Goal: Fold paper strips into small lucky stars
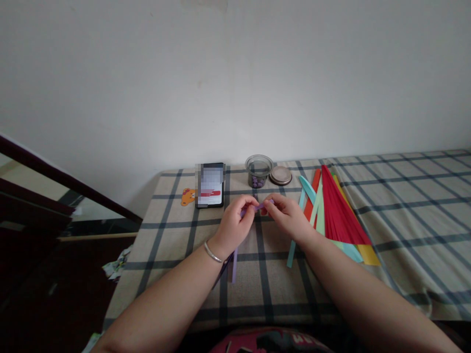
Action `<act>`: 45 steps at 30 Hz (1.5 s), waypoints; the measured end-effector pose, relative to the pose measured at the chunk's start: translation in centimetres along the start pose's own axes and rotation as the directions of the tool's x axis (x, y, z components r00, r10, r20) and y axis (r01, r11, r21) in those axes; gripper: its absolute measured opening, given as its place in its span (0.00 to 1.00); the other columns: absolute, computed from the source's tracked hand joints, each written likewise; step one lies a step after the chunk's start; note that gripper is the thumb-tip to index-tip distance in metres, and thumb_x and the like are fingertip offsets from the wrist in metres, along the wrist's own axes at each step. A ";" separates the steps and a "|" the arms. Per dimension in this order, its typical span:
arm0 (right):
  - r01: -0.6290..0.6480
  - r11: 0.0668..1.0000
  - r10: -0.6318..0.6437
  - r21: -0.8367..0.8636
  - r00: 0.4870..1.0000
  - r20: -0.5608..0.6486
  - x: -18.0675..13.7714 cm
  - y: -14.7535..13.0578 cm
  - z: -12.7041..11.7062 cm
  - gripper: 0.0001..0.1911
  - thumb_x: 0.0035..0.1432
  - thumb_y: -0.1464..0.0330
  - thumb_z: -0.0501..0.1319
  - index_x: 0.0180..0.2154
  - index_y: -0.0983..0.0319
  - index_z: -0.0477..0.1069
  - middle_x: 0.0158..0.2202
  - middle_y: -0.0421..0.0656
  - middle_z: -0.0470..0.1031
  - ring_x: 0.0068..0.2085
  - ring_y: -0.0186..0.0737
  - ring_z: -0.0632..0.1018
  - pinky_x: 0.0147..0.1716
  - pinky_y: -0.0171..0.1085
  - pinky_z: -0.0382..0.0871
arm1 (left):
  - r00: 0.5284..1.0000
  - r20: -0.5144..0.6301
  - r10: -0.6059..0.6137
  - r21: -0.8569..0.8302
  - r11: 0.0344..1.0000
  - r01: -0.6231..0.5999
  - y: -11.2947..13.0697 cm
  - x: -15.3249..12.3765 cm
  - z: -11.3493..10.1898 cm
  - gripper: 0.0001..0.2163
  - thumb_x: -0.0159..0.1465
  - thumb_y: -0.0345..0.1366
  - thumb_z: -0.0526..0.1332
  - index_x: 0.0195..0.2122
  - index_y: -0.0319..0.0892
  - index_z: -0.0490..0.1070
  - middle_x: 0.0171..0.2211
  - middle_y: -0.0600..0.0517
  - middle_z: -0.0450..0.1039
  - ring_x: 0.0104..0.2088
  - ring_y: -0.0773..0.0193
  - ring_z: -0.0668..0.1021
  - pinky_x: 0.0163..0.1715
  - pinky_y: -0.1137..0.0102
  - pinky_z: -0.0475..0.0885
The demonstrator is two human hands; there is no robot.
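Pinching a purple strip, left hand and right hand are apparently folding, jar standing beyond; next crease likely needing tension.

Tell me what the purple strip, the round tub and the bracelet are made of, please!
The purple strip looks like matt paper: flat and narrow, with straight edges, though thin ribbon is possible.
The round tub seems smooth, clear plastic, maybe glass: purple bits show through.
The bracelet is probably polished metal: silvery, with bright highlights.
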State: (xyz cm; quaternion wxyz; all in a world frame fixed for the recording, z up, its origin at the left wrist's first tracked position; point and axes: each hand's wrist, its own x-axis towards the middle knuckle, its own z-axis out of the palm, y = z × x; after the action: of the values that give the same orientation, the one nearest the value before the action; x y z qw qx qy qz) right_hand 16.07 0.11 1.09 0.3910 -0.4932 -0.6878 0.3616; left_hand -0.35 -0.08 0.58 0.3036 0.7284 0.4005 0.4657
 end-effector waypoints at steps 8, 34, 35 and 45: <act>-0.035 0.987 0.026 0.154 0.998 0.059 0.1 -0.3 -0.1 0.16 0.57 0.61 0.56 0.21 0.62 0.66 0.19 0.37 0.64 0.23 0.32 0.64 0.23 0.32 0.56 | 0.998 0.058 0.006 0.019 1.000 -0.007 0.3 0.0 -0.3 0.07 0.62 0.27 0.52 0.31 0.42 0.67 0.31 0.52 0.71 0.35 0.65 0.74 0.39 0.69 0.69; -0.064 0.859 0.115 0.509 0.991 -0.069 0.4 0.4 0.3 0.12 0.45 0.58 0.67 0.29 0.60 0.76 0.23 0.38 0.69 0.23 0.31 0.66 0.23 0.33 0.61 | 0.921 -0.025 -0.389 -0.503 0.801 0.324 -0.6 0.7 0.5 0.08 0.57 0.37 0.63 0.36 0.40 0.69 0.30 0.54 0.72 0.26 0.71 0.75 0.29 0.73 0.74; -0.072 0.850 0.123 0.521 0.990 -0.064 0.4 0.4 0.3 0.12 0.44 0.59 0.68 0.28 0.60 0.75 0.23 0.37 0.70 0.23 0.31 0.66 0.23 0.33 0.62 | 0.914 -0.014 -0.405 -0.539 0.773 0.335 -0.5 0.7 0.5 0.08 0.56 0.37 0.64 0.34 0.40 0.68 0.27 0.56 0.70 0.24 0.72 0.74 0.27 0.74 0.72; -0.075 0.884 0.100 0.462 0.994 -0.031 0.3 0.2 0.4 0.13 0.44 0.60 0.68 0.24 0.61 0.70 0.22 0.37 0.71 0.24 0.32 0.69 0.26 0.34 0.62 | 0.896 0.045 -0.442 -0.648 0.669 0.363 0.0 0.7 0.7 0.12 0.52 0.40 0.67 0.31 0.40 0.67 0.24 0.58 0.67 0.17 0.76 0.68 0.17 0.78 0.64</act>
State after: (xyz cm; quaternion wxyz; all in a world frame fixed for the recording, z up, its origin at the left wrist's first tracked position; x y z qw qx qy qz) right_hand 15.69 0.44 0.79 0.4986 -0.4267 -0.5487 0.5179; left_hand 0.43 0.43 0.62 0.6052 0.4452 0.3845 0.5364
